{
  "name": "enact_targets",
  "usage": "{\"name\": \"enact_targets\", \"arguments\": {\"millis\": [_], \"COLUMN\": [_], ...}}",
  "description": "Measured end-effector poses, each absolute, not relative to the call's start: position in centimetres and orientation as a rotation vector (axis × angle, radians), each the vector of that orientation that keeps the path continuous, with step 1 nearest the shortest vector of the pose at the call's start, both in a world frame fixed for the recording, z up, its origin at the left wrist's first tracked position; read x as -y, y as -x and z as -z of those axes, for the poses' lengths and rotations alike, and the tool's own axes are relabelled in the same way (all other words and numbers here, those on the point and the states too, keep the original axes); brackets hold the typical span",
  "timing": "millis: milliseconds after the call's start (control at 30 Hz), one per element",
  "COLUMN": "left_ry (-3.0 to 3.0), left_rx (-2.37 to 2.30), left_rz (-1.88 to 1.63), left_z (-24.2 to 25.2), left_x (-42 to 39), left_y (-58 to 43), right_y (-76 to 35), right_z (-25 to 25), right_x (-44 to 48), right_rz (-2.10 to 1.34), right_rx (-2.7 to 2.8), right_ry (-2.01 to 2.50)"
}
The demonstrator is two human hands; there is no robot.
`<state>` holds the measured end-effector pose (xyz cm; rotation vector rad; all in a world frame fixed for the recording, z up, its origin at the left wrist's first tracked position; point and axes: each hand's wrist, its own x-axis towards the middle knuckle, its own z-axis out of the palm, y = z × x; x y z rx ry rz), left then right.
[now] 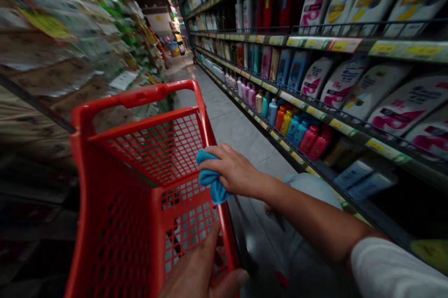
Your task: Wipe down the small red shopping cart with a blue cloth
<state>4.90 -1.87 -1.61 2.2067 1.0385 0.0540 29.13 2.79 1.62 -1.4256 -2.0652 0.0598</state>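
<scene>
A red plastic shopping cart (80, 162) with grid walls stands in front of me, and its basket shows no goods. My right hand (236, 169) is closed around a bunched blue cloth (214, 179). The cloth presses on the cart's right side rim, partway along. Low in the view, my left hand (196, 267) has its index finger stretched forward and its thumb apart, straddling the same rim nearer to me. Its other fingers are hidden or cut off by the lower edge.
Along the right runs a long shelf (318, 43) with bottles and yellow price tags. Stacked plastic-wrapped packs (63, 50) rise close on the left. Between them a grey floor aisle (231, 125) leads away. Below my right arm is a blurred pale light-blue shape (311, 188).
</scene>
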Motion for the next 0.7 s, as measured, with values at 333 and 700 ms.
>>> {"name": "enact_targets", "arguments": {"millis": [333,700], "left_ry": [-2.066,-2.052], "left_rx": [-1.139,-1.054], "left_rz": [0.04,0.011], "left_z": [-0.9,-1.0], "left_x": [1.9,2.1], "left_y": [-6.9,-6.9], "right_y": [-31.5,-30.4], "right_z": [-0.2,-0.1], "right_x": [-3.2,0.3], "right_rz": [-0.047,-0.162], "right_rx": [1.921,1.964], "right_ry": [1.452,1.155]}}
